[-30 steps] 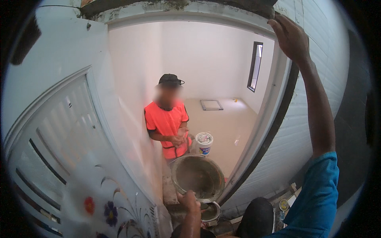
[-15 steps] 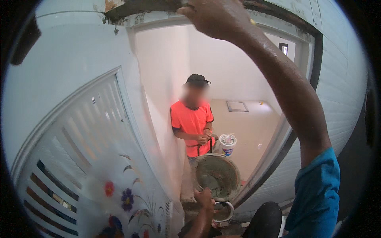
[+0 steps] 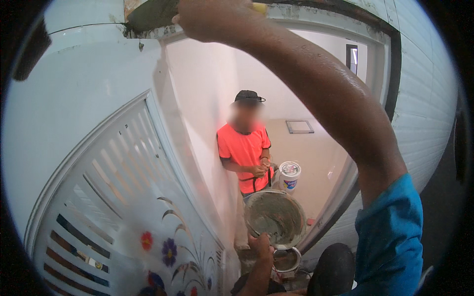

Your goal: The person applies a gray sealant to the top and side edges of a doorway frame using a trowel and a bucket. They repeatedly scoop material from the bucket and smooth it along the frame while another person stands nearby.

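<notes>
One doorway [image 3: 377, 64], pale room beyond. To its left, a white door [image 3: 148, 209] with slats and painted flowers. Across the top, a rough lintel [image 3: 311, 16]: dark grey mortar smeared over the left end, chipped pale stretches and streaks farther right, an orange-brown patch [image 3: 132, 7] at the far left. Judged partway along: an uneven coat on the left end, apparently more wanted to the right; much of the middle out of sight behind the raised arm.

Inside the opening, one worker [image 3: 244, 148] in orange top and black cap, hands together at the waist.

Containers, big to small. Bucket [image 3: 296, 207] low in the opening, mouth toward the camera: wet-looking grey mortar [image 3: 276, 222] round the walls and at the bottom, a fair amount left by the look of it. White tub [image 3: 289, 183] just behind, lidded, contents hidden. Small pail [image 3: 298, 259] just below the bucket, dark inside, contents unclear.

Left hand [image 3: 260, 242] at the bucket's near rim, closed on it. Right hand [image 3: 215, 19] up at the lintel's left part, fingers mostly out of sight; cannot tell how far open or holding what. Smallest: a yellow bit [image 3: 259, 8] beside the right wrist, partly hidden.
</notes>
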### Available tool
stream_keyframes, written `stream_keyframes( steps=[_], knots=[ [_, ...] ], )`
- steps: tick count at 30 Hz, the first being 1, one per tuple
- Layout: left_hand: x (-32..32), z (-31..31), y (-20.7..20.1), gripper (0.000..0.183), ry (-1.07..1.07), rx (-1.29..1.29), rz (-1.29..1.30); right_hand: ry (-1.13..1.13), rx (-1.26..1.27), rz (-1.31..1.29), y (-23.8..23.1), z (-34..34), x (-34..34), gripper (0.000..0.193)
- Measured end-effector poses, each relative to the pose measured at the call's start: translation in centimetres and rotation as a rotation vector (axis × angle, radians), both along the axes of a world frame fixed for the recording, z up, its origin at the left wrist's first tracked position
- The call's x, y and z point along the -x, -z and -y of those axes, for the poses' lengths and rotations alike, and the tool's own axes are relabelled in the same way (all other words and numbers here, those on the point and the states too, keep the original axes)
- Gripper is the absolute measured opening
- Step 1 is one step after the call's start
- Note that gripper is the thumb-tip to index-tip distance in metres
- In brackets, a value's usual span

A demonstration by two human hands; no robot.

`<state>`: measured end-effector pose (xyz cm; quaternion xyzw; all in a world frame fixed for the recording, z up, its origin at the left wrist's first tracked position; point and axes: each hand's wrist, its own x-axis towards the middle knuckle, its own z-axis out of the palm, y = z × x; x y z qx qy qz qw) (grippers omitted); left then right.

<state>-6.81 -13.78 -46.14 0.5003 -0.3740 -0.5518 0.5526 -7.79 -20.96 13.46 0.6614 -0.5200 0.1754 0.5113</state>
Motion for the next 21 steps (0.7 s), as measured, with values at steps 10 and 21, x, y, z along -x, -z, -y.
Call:
stream_keyframes(
  steps=[10,21],
  knots=[
    [-0.5,-2.8,-9.8,0.066,-0.049,-0.330,0.055,0.201,-0.109,0.317,0.5,-7.2,6.5,0.040],
    [0.5,-0.8,-5.2,0.074,-0.142,-0.195,-0.292,0.259,0.060,0.396,1.2,-10.7,13.3,0.042]
  ],
)
